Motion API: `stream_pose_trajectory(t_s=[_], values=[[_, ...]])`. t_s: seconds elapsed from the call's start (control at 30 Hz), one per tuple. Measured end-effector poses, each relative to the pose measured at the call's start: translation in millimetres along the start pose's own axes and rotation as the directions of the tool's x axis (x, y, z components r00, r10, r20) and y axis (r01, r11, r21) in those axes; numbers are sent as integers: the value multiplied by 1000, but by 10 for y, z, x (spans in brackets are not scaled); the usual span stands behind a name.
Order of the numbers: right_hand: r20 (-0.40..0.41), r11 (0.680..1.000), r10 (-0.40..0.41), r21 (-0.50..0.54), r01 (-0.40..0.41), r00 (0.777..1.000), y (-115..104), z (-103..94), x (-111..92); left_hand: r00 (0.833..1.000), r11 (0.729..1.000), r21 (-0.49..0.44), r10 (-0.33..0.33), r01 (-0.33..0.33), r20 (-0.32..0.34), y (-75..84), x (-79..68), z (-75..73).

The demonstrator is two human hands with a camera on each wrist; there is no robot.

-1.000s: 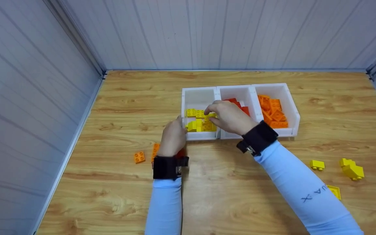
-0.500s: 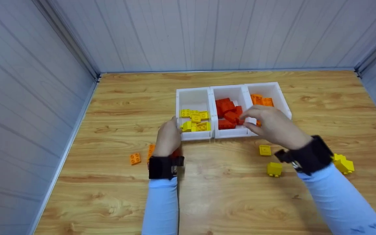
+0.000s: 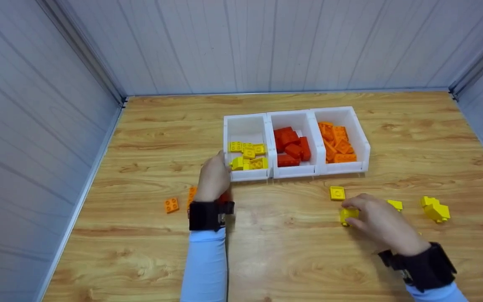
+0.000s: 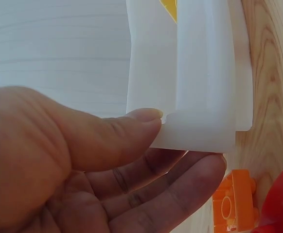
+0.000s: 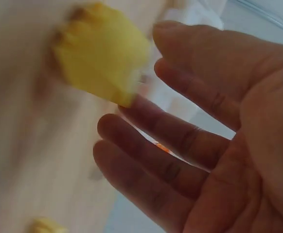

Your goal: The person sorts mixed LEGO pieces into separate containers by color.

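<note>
Bin (image 3: 248, 176) in left grip (image 3: 214, 178), block (image 3: 346, 214) at parted right grip (image 3: 379, 220)

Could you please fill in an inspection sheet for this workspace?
Surface: wood-grain table.
Job's things: left bin holds yellow blocks; middle bin holds red blocks; right bin holds orange blocks. Outside them, loose yellow blocks lie to the right; loose orange blocks and a partly hidden red piece lie near the left hand.
Clutter: nothing seen.
Left hand: grips the left bin's near-left corner.
Right hand: thumb and fingers at a loose yellow block; contact unclear.
Cables: nothing clearly seen.
Surroundings: pale panelled walls at left, back and right.
</note>
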State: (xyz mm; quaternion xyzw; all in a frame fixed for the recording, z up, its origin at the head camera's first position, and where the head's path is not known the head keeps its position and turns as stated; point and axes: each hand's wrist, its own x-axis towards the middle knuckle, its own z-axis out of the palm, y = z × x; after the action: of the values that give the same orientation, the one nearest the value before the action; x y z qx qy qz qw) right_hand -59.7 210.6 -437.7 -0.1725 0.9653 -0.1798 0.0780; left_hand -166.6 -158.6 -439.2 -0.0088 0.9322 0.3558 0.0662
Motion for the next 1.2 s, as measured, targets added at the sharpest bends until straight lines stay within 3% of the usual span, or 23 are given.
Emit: stream_pose_trajectory(t_s=[0.37,1.0,1.2], values=[[-6,996,83,39,-83,997,19,192,-71,1000,1000,-28,-11,11,9,12,-11,8],[-49,996,74,62,-71,996,25,231,-97,1000,1000,-7,5,-5,-2,-3,-4,-6],[-53,998,31,61,-28,998,-12,187,-50,999,999,4,49,-49,-23,-17,-9,-4]])
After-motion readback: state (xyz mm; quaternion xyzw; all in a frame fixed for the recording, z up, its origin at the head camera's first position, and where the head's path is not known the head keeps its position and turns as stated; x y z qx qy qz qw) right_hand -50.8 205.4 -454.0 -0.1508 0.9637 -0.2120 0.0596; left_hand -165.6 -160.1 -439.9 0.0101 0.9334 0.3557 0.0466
